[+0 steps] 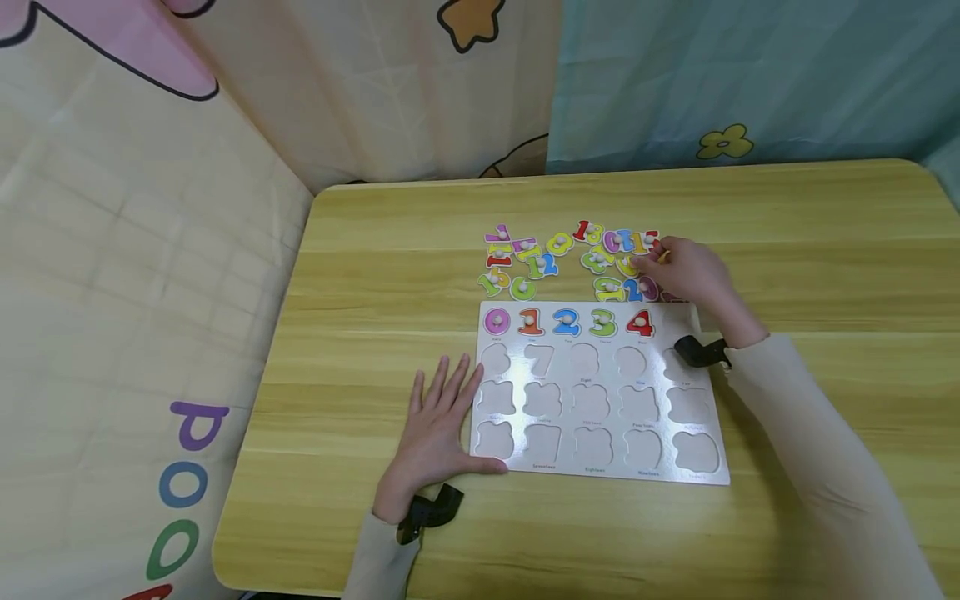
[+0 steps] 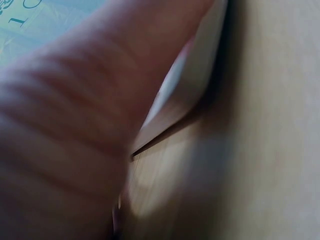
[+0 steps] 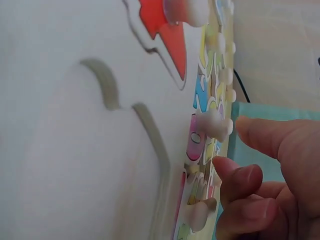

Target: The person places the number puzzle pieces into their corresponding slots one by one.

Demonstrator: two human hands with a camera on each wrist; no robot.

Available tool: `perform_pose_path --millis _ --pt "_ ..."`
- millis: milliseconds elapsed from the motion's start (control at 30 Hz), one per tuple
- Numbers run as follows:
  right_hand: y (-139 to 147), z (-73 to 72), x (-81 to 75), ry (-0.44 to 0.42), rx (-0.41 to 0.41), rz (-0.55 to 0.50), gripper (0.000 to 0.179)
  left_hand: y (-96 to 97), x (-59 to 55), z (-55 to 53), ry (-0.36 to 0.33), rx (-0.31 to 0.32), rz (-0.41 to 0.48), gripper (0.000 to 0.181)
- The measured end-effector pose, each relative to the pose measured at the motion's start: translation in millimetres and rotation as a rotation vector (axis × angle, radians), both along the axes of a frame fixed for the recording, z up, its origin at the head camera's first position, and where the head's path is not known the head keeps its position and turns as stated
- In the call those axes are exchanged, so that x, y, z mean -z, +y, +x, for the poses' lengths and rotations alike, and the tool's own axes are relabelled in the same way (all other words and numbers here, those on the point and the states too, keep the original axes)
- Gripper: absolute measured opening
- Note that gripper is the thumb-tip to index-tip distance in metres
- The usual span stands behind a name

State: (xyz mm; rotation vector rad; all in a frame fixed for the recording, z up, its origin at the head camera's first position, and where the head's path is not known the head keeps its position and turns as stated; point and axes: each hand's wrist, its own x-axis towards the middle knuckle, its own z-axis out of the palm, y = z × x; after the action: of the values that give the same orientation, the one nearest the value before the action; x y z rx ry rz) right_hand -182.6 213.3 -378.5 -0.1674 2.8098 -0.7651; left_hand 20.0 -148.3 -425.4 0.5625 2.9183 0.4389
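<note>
A white number puzzle board lies on the table, with pegged pieces 0 to 4 in its top row and bare recesses below. My left hand rests with fingers spread at the board's left edge, its thumb on the lower left corner. Beyond the board's top right corner, my right hand reaches over loose number pieces. In the right wrist view its thumb and bent index finger stand apart beside the white knobs, with a gap between them. The red 4 piece sits in the board there.
More loose number pieces lie in a cluster behind the board's left part. The wooden table has curtains behind it and a printed cloth at the left. A black wrist camera overhangs the board's right edge.
</note>
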Motion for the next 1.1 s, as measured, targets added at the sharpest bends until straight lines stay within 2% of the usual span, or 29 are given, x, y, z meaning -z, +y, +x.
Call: perform_pose_path --millis 167,333,567,733,867,1100 --pt "-7.7 -5.0 -0.5 -0.028 0.016 0.072 0.043 -0.5 0.9 0.2 0.006 0.001 0.011 0.131" --pt "-11.5 -7.7 1.9 -0.035 0.011 0.067 0.039 -0.5 2.0 -0.1 0.009 0.003 0.016 0.131" --pt "-9.3 -8.7 8.0 -0.019 0.013 -0.027 0.042 -0.7 2.2 -0.2 0.016 0.003 0.017 0.131" --pt "-0.5 -2.5 0.4 -0.048 -0.004 -0.152 0.043 -1.4 3.6 -0.7 0.019 0.003 0.014 0.131" --pt "14.6 5.4 -9.3 -0.065 -0.061 -0.144 0.039 -1.5 4.4 -0.7 0.016 0.004 0.015 0.131" --pt "41.2 21.5 -14.9 -0.117 -0.228 -0.037 0.031 -1.3 4.6 -0.9 0.02 0.005 0.006 0.131"
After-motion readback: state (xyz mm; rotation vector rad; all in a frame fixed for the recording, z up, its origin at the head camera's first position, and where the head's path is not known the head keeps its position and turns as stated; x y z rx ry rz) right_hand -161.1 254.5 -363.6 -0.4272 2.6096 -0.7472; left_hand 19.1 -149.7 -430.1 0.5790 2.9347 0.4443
